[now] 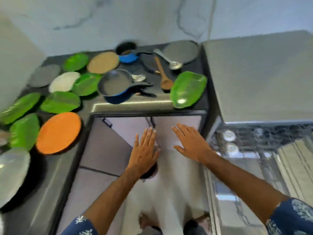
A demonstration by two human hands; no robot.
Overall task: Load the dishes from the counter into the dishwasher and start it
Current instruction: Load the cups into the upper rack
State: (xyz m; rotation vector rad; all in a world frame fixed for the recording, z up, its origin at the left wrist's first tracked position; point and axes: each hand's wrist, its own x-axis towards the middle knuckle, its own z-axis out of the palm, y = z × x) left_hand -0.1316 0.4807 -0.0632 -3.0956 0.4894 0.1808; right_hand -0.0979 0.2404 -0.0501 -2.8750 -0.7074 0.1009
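Two bare hands sit in mid-frame, below the front edge of the dark L-shaped table [147,106]. We note the left hand [144,150] with fingers straight and close together, palm down, holding nothing. The right hand [190,144] has fingers straight and slightly spread, also holding nothing; neither grip pinches anything. Both forearms end in blue patterned sleeves [291,217].

We log the dishes on the table, well apart from both hands. A blue frying pan with grey inside [116,83] sits near the front edge, a second smaller blue pan [127,54] behind it. A wooden spoon [163,74] lies between the pans and a large green leaf-shaped plate [188,89], which sits at the front right corner. A metal ladle [167,59] rests partly on a round grey plate [181,50] at the back right. A round tan plate [103,62] lies just left of the small pan.

Along the left run of the table we count several more green leaf-shaped plates [60,102], a white oval plate [64,82], a grey plate [44,75] and a round orange plate [58,133] nearest the front.

The open dishwasher [254,150] stands to the right, its rack in view; contents are too blurred to tell. The frame is motion-blurred overall.
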